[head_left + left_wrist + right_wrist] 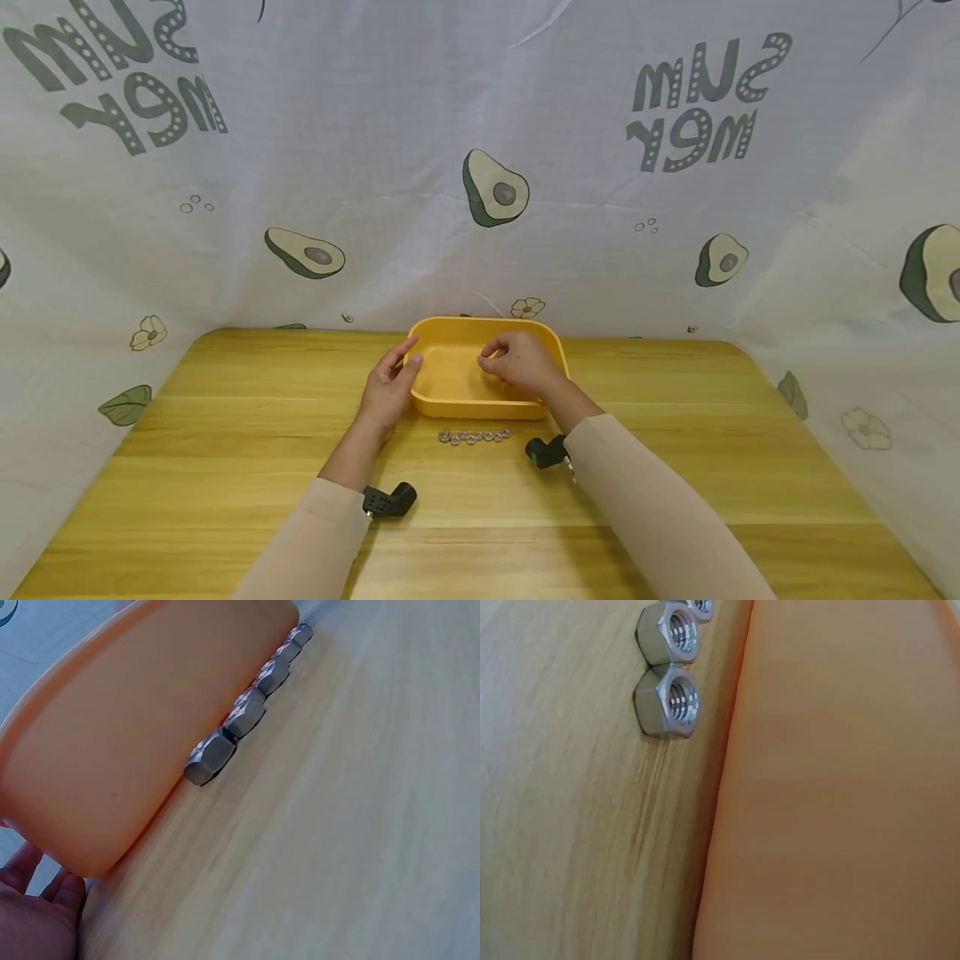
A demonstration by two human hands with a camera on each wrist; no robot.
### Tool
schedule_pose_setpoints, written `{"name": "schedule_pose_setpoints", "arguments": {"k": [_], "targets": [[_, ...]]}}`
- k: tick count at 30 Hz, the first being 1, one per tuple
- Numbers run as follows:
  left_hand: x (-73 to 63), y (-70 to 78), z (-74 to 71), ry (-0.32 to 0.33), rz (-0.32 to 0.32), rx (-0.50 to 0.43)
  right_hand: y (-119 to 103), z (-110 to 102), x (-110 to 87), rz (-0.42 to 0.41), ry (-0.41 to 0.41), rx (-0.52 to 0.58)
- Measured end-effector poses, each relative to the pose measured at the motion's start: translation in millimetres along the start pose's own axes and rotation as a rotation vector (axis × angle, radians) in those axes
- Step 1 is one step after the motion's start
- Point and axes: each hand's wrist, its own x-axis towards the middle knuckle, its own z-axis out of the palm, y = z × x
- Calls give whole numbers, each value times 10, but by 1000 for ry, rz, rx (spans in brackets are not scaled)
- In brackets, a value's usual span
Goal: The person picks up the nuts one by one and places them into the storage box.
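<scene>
A yellow plastic tray with rounded corners stands on the table. My left hand is at its left end, fingers fairly straight and touching the outer wall; in the left wrist view the fingertips meet the tray's near corner. My right hand reaches over the tray, thumb and index finger brought together above its floor; I cannot tell whether something small is between them. Several metal hex nuts lie in a staggered row along the tray's front side. The right wrist view shows one nut close up, its threaded hole visible.
The wood-grain table extends to both sides and in front. A white cloth printed with avocados and lettering hangs behind it. Each wrist wears a black camera, the left one low over the table.
</scene>
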Motion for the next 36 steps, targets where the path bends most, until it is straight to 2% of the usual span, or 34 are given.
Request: {"name": "schedule_pose_setpoints", "arguments": {"k": [8, 18, 25, 36], "targets": [[-4, 6, 2, -7, 5, -12, -13, -15, -9, 34, -43, -11], [-16, 29, 0, 2, -5, -1, -37, -10, -25, 40, -39, 15], [-23, 25, 8, 1, -3, -3, -57, -15, -93, 14, -28, 24], [-12, 12, 17, 9, -7, -11, -151, -79, -316, -48, -17, 117]]}}
